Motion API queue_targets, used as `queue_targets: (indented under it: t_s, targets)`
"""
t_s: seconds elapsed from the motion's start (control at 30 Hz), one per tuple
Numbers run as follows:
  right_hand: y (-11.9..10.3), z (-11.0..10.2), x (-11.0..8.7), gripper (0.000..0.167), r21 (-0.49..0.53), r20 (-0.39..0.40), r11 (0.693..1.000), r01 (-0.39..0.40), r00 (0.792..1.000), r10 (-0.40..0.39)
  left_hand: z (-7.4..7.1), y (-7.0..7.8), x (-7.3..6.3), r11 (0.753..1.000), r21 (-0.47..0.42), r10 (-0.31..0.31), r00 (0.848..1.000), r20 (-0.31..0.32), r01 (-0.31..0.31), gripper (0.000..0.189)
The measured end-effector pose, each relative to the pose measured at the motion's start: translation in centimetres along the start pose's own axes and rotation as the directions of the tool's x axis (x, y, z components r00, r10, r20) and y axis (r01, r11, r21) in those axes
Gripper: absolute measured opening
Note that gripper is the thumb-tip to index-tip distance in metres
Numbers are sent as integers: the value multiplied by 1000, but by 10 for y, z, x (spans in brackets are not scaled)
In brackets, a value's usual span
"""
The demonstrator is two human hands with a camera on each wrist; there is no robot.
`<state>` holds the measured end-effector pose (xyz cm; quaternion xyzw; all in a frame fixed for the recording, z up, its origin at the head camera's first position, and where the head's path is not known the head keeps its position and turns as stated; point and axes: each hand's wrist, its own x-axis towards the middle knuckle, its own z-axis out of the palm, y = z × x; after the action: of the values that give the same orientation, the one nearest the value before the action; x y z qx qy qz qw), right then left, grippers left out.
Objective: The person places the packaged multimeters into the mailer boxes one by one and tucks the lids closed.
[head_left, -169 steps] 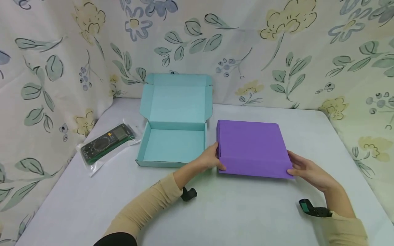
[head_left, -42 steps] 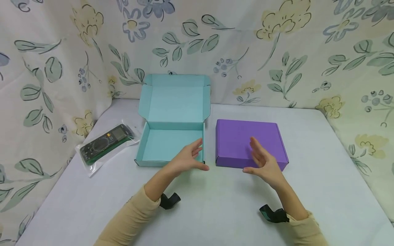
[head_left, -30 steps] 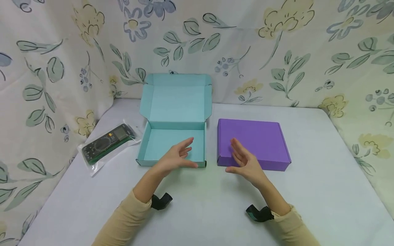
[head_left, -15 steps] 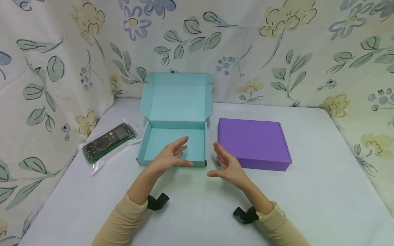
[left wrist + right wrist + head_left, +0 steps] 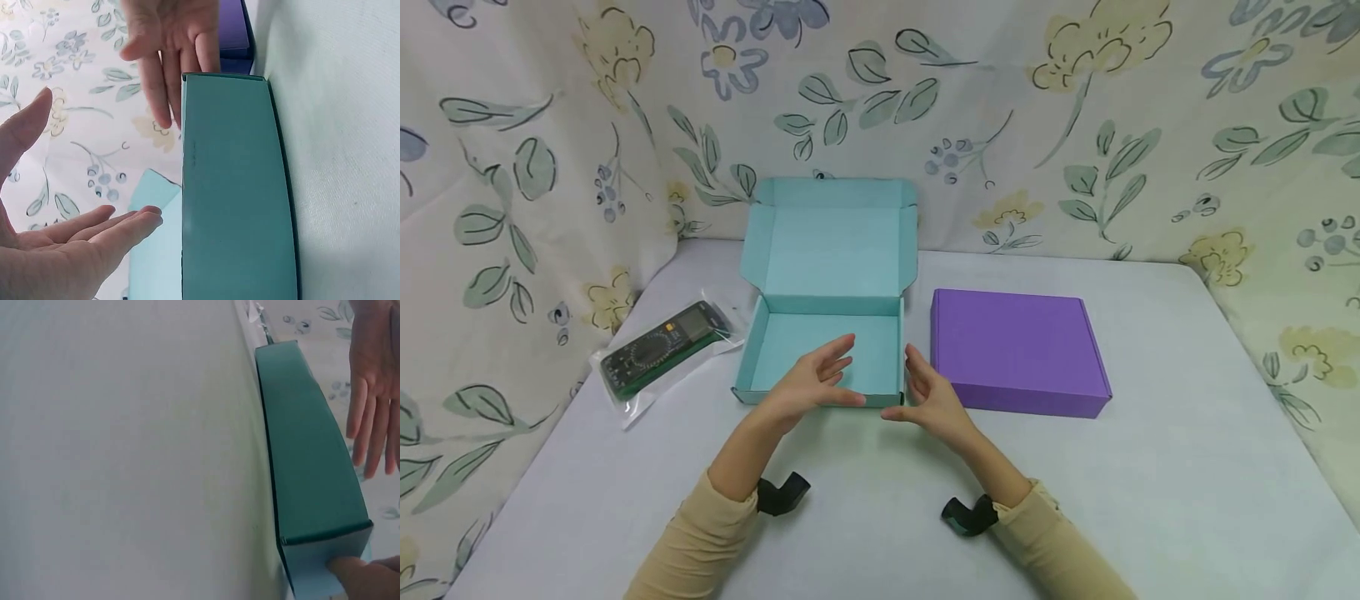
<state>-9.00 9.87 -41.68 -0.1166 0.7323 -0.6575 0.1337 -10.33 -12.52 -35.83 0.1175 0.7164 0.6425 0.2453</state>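
A teal mailer box (image 5: 831, 237) stands on the table with its lid raised and its inside bare. My left hand (image 5: 805, 387), fingers spread and straight, hovers over its front wall and holds nothing. At the box's front right corner is my right hand (image 5: 936, 404), thumb and fingers apart. In the right wrist view my right thumb (image 5: 353, 575) overlaps the box's end wall. The left wrist view shows the long teal front wall (image 5: 231, 187) between both hands. To the right lies a purple box (image 5: 1015, 342), closed, with neither hand on it.
A black and green digital multimeter (image 5: 662, 346) in a clear plastic bag (image 5: 625, 408) lies left of the teal box. A floral curtain (image 5: 985, 100) hangs behind and left of the white table (image 5: 1187, 467). Each wrist wears a black camera mount (image 5: 782, 493).
Both hands gripped the purple box earlier, its front edge flap jutting forward; it is now closed and released. Both hands have shifted left to the teal box, the right one moving farther.
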Motion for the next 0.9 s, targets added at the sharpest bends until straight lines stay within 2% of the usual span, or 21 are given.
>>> queue_targets:
  t_s: [0.43, 0.6, 0.9]
  targets:
    - [-1, 11, 12, 99, 145, -95, 988, -46, 994, 60, -14, -2, -6, 1000, -16, -5, 1000, -31, 5, 93]
    - [-1, 14, 14, 91, 133, -142, 990, -49, 987, 68, -22, -5, -11, 999, -42, -11, 999, -41, 10, 92]
    - [2, 17, 13, 86, 107, -157, 993, -59, 985, 75, -39, -9, -20, 998, -50, -32, 997, -70, 29, 94]
